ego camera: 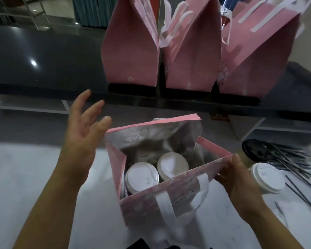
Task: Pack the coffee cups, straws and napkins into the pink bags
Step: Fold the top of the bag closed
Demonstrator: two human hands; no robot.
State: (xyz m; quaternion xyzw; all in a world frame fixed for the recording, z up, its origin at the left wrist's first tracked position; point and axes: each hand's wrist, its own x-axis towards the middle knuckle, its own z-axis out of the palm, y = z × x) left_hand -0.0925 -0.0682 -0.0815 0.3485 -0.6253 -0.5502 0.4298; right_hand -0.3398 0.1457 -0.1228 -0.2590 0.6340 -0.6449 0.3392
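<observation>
In open bag (169, 200), cup (142, 177) bodies hidden

Your right hand (239, 184) is hiding the open bag's (151, 205) right corner; its walls are concealing both cups' (142, 177) bodies.

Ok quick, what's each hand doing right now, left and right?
Left hand: open, fingers spread, beside the open pink bag, holding nothing.
Right hand: gripping the bag's near right rim.

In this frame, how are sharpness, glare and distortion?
Head view: left hand smeared by motion; straws soft; glare spot on the dark counter; wide-angle lens splays the three standing bags outward; open bag with cups readable.
</observation>
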